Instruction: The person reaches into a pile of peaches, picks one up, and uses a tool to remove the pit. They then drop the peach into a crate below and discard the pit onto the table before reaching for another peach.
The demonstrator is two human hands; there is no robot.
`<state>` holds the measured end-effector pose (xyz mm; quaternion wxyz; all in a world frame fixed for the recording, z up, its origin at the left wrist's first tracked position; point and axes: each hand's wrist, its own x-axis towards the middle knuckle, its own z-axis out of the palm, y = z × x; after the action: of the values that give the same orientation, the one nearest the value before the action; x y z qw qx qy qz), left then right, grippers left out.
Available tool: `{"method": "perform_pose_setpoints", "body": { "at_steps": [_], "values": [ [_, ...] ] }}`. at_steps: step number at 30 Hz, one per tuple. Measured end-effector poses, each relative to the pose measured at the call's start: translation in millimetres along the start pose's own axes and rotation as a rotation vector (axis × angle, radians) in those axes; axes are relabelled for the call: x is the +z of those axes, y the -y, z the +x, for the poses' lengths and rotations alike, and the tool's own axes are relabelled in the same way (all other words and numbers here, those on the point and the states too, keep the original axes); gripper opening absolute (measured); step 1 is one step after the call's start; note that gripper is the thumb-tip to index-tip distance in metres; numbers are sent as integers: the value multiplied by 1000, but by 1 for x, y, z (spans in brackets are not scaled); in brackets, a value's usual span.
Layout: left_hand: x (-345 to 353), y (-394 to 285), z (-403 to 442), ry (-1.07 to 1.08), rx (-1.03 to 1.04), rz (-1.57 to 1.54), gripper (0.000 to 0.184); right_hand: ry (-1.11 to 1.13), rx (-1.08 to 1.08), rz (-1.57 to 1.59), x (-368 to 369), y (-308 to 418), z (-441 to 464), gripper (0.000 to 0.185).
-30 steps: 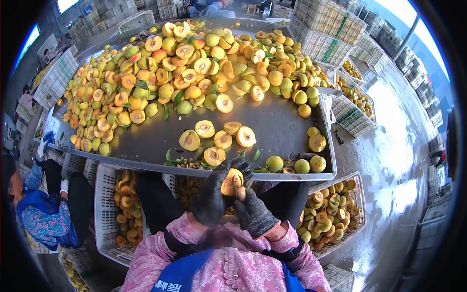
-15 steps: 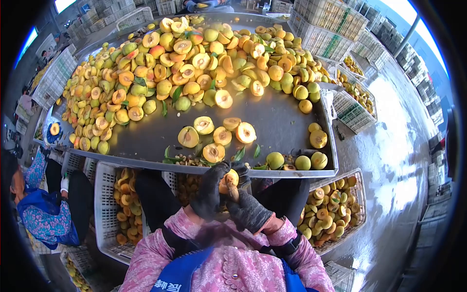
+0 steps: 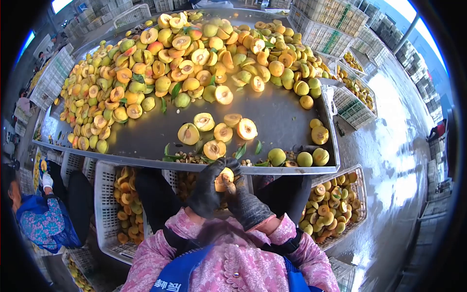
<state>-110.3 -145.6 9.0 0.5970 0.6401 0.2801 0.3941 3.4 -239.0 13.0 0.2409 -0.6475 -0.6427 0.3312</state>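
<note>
My left hand (image 3: pixel 206 191), in a dark glove, is closed around a peach half (image 3: pixel 224 178) with its cut face up, just over the near edge of the metal table (image 3: pixel 272 114). My right hand (image 3: pixel 247 207), also gloved, presses against the same peach half from the right. Its fingers are curled around a small brownish thing, mostly hidden, whose kind I cannot make out. Just beyond my hands lie several cut peach halves (image 3: pixel 214 149), a few with the stone showing. Pits and leaves (image 3: pixel 187 158) are scattered along the near edge.
A large heap of peaches (image 3: pixel 194 63) covers the table's far side. Crates of peach halves stand by my legs, one on the left (image 3: pixel 108 209) and one on the right (image 3: pixel 361 194). A co-worker (image 3: pixel 44 219) sits at the left. Stacked crates (image 3: pixel 331 19) stand behind.
My hands have shifted slightly left, and the peach half's cut face now turns more upward. At the left, the co-worker's gloved hand has moved up toward the table.
</note>
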Motion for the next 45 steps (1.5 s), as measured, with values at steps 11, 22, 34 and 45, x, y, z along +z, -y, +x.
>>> {"method": "perform_pose_setpoints", "body": {
  "at_steps": [11, 22, 34, 45],
  "values": [
    [-7, 8, 5, -57, -59, -41, 24, 209, -91, -82, 33, -20, 11, 18],
    [-8, -4, 5, -98, -66, 45, 23, 290, 173, 262, 39, -15, 20, 27],
    [1, -15, 6, -219, -85, -24, 25, 163, 98, 460, 43, -18, 20, 39],
    [-19, -5, 7, -19, 159, 351, 22, 331, -100, 8, 57, -45, 28, 29]
  ]
}}
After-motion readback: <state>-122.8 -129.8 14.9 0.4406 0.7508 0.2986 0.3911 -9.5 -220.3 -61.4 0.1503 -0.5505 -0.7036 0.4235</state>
